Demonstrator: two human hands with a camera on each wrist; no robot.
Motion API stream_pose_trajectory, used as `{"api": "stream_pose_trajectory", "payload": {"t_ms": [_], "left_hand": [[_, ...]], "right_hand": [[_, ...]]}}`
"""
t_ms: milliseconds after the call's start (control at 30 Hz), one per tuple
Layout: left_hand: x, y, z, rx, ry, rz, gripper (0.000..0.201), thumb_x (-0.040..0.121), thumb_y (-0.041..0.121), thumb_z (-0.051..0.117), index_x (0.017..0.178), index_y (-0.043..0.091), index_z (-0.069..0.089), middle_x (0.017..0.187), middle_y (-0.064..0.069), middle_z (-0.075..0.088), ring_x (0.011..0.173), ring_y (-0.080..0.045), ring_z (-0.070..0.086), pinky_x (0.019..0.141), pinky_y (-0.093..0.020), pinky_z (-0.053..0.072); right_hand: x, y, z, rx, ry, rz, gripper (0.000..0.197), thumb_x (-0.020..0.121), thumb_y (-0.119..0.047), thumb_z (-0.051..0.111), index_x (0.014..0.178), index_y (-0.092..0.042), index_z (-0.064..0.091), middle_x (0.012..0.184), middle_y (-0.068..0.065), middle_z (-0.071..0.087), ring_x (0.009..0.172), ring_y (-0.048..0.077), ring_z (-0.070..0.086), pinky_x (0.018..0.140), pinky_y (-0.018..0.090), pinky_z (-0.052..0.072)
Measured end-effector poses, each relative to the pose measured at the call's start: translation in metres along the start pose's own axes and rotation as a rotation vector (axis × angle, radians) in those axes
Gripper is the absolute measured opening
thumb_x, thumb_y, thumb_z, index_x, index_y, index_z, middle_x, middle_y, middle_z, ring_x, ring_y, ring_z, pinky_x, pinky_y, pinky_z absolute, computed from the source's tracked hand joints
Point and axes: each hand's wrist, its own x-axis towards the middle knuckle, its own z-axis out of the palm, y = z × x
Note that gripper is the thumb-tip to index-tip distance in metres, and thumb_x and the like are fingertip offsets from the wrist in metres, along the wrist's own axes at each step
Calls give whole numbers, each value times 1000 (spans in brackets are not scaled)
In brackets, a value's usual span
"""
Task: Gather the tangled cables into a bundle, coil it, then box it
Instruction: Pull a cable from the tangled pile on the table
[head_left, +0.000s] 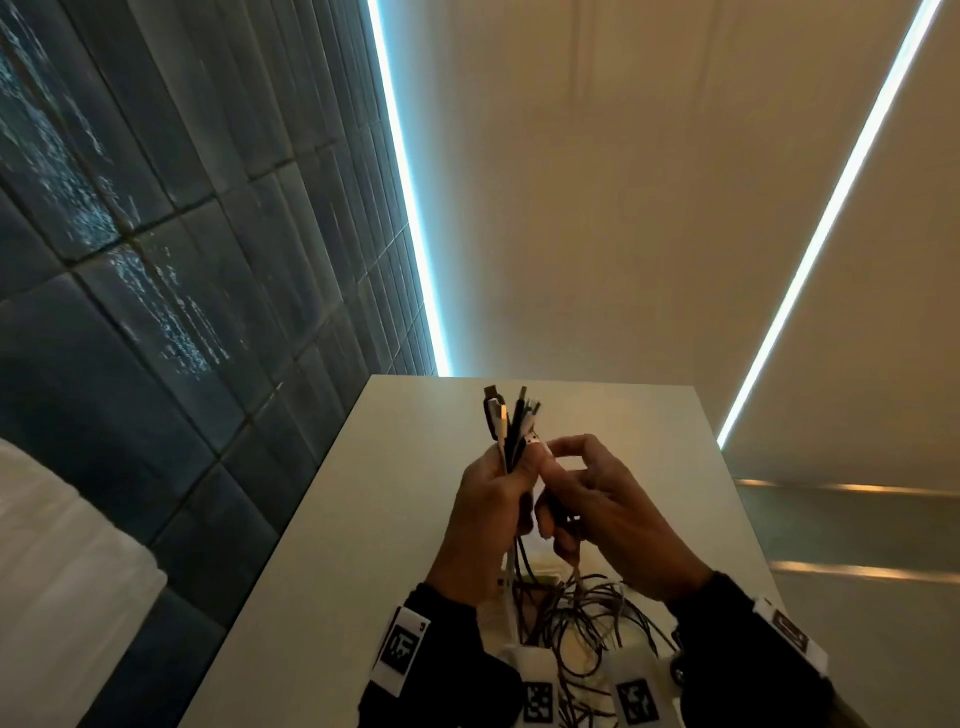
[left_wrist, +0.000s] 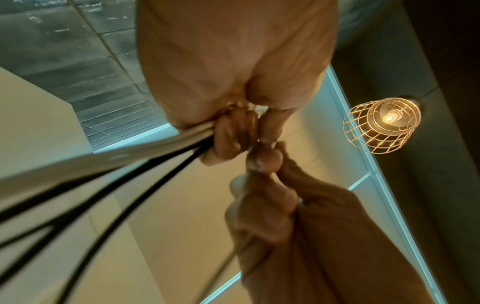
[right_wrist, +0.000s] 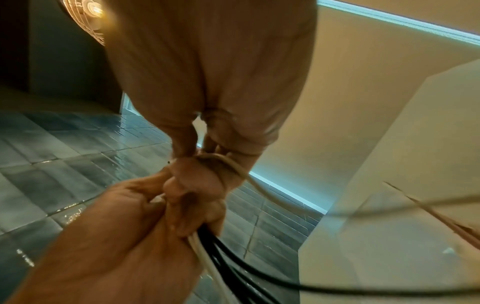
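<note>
Above the white table (head_left: 363, 519) both hands hold up a bundle of black and white cables (head_left: 511, 421), its plug ends pointing upward. My left hand (head_left: 498, 488) grips the bundle in a fist; its curled fingers (left_wrist: 233, 139) close round the black and white strands (left_wrist: 116, 176). Beside it, my right hand (head_left: 561, 457) pinches a white connector at the bundle's top, and a white cable (right_wrist: 241, 170) runs over its fingers. The rest of the cables hang down into a loose tangle (head_left: 587, 618) on the table by my wrists.
A dark tiled wall (head_left: 156, 260) runs along the table's left side, with a white cushion-like shape (head_left: 52, 571) at the lower left. A wire-cage lamp (left_wrist: 381, 125) hangs overhead. A pale object (head_left: 540, 571) lies partly hidden beneath the hands.
</note>
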Motion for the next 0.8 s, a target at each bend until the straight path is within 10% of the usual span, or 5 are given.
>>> {"api": "stream_pose_trajectory", "payload": {"t_ms": [200,400,600,800], "left_hand": [[2,9,-6,-272,93,34,28,98,35,45,92,9,53,55,4,26,48,-10,18,48,-29,16],[-1,5,5,-47,105,57,45,88,52,46,84,9,59,56,3,47,51,-11,42,49,-25,37],[2,18,-12,-464,195,-22,39,99,43,39,76,14,50,65,-1,55,63,-17,58,62,-33,49],[5,37,-30,-610,119,-4,37,101,37,37,71,16,44,56,4,24,46,-8,21,46,-24,19]], "right_hand": [[-9,11,-1,16,90,-34,35,81,-33,63,87,2,61,62,8,45,53,22,32,47,32,28],[5,-4,13,-208,129,-129,34,88,-34,61,84,0,62,57,4,56,45,10,44,40,21,36],[-5,16,0,-188,-121,-67,38,92,-33,53,81,2,65,61,9,42,50,12,35,46,19,28],[-1,97,-27,-388,-106,162,31,99,-20,49,73,-9,62,65,-5,52,59,3,46,59,16,38]]}}
